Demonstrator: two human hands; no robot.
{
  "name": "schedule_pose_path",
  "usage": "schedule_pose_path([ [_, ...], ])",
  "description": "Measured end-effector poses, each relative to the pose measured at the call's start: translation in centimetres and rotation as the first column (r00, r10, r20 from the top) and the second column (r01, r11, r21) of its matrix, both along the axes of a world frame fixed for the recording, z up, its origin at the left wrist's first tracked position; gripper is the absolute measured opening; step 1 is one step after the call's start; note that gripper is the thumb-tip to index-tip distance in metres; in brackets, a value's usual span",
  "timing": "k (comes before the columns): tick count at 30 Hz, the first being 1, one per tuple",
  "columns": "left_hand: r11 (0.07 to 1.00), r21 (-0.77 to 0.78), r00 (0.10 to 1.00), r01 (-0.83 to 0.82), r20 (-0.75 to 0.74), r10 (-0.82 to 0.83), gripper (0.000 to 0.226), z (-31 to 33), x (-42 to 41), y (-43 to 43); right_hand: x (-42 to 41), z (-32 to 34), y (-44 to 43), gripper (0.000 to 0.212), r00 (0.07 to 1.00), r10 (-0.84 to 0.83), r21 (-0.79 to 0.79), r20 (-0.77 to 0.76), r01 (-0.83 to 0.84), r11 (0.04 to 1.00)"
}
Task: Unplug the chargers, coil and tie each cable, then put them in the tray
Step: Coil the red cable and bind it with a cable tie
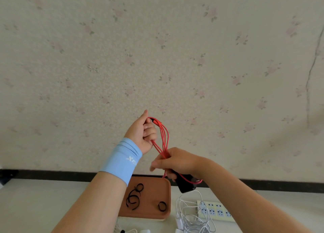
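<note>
A red cable [164,136] is stretched in several long loops between my two hands, held up in front of the wall. My left hand [142,133], with a light blue wristband, grips the upper end of the loops. Lower and to the right, my right hand [175,161] pinches the lower end and also holds the black charger block [185,184] that the cable runs to. Below the hands, a brown tray [157,192] lies on the table with black cable ties [134,196] in it.
A tangle of white cables [191,213] with white plugs lies right of the tray. A pale power strip [215,210] sits beside it. More white plugs [144,231] show at the bottom edge. A flowered wall with a dark skirting stands behind the table.
</note>
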State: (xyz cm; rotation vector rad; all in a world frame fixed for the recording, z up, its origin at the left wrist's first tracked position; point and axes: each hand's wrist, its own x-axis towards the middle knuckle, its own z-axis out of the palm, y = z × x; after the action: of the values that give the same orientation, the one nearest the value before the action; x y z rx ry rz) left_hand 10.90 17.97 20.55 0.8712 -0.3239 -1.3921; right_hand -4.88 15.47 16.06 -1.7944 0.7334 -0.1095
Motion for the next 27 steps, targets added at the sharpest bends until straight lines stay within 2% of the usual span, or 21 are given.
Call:
schedule_pose_path([
  [1,0.999,0.017,0.981,-0.034,0.189,0.03,0.042,0.1,0.1,0.1,-0.2,0.1,-0.1,0.031,0.999,0.028,-0.026,-0.029,-0.029,0.999],
  [2,0.997,0.02,0.872,-0.078,0.485,0.059,0.042,0.2,0.2,0.3,-0.4,0.2,-0.2,0.031,0.997,0.047,-0.045,-0.063,-0.05,0.998],
  [3,0.992,0.006,0.619,-0.125,0.782,0.073,0.043,0.2,0.5,0.6,-0.6,0.2,-0.3,0.032,0.993,0.059,-0.056,-0.1,-0.065,0.996],
  [4,0.985,-0.033,0.296,-0.168,0.952,0.083,0.044,0.1,0.8,0.7,-0.8,0.2,-0.4,0.033,0.988,0.069,-0.06,-0.136,-0.078,0.995],
  [5,0.981,-0.084,0.067,-0.176,0.993,0.097,0.045,0.0,1.1,0.8,-1.0,0.0,-0.5,0.035,0.983,0.081,-0.058,-0.163,-0.092,0.994],
  [6,0.98,-0.111,-0.021,-0.164,0.994,0.109,0.044,0.0,1.3,0.9,-1.1,-0.1,-0.6,0.035,0.98,0.091,-0.048,-0.176,-0.101,0.994],
  [8,0.978,-0.139,-0.013,-0.156,0.99,0.139,0.042,-0.2,1.4,1.0,-1.3,-0.1,-0.7,0.034,0.984,0.104,0.001,-0.146,-0.105,0.994],
  [10,0.965,-0.175,0.108,-0.194,0.974,0.199,0.038,-0.3,1.5,0.9,-1.3,-0.1,-0.8,0.032,0.993,0.09,0.047,-0.073,-0.087,0.995],
  [12,0.945,-0.182,0.329,-0.273,0.905,0.269,0.033,-0.5,1.8,0.3,-1.2,0.0,-0.9,0.031,1.0,0.029,0.064,0.001,-0.029,0.998],
  [14,0.945,-0.074,0.565,-0.32,0.785,0.253,0.04,-0.8,1.6,-0.1,-1.1,0.0,-1.0,0.031,0.993,-0.074,0.095,0.089,0.065,0.993],
  [16,0.962,0.103,0.846,-0.251,0.507,0.167,0.055,-1.2,0.7,-0.2,-1.0,0.2,-1.1,0.03,0.972,-0.172,0.149,0.162,0.148,0.978],
  [17,0.975,0.158,0.938,-0.158,0.331,0.099,0.065,-1.4,0.0,-0.1,-0.9,0.3,-1.1,0.031,0.96,-0.209,0.172,0.188,0.177,0.969],
  [18,0.984,0.168,0.983,-0.066,0.179,0.036,0.075,-1.5,-0.7,0.0,-0.9,0.3,-1.1,0.032,0.948,-0.241,0.192,0.208,0.202,0.96],
  [19,0.989,0.15,0.994,-0.007,0.107,-0.01,0.081,-1.6,-1.4,0.2,-0.8,0.3,-1.0,0.032,0.936,-0.271,0.212,0.224,0.225,0.951],
  [20,0.991,0.127,0.989,0.028,0.141,-0.046,0.086,-1.6,-2.1,0.2,-0.7,0.3,-1.0,0.033,0.923,-0.302,0.235,0.237,0.247,0.94],
  [22,0.995,0.096,0.932,0.031,0.357,-0.064,0.09,-1.8,-3.3,0.2,-0.5,0.3,-1.0,0.033,0.895,-0.361,0.301,0.262,0.28,0.912],
  [23,0.997,0.069,0.899,0.026,0.434,-0.054,0.085,-1.6,-4.0,0.2,-0.5,0.3,-1.0,0.034,0.881,-0.384,0.335,0.276,0.286,0.898],
  [25,1.0,0.009,0.842,0.019,0.539,-0.021,0.056,-1.5,-4.9,0.3,-0.5,0.3,-1.1,0.035,0.872,-0.396,0.35,0.289,0.289,0.891],
  [27,0.999,-0.02,0.717,-0.04,0.696,0.043,0.034,-1.6,-5.1,0.3,-0.7,0.3,-1.0,0.034,0.89,-0.361,0.31,0.279,0.273,0.911],
])
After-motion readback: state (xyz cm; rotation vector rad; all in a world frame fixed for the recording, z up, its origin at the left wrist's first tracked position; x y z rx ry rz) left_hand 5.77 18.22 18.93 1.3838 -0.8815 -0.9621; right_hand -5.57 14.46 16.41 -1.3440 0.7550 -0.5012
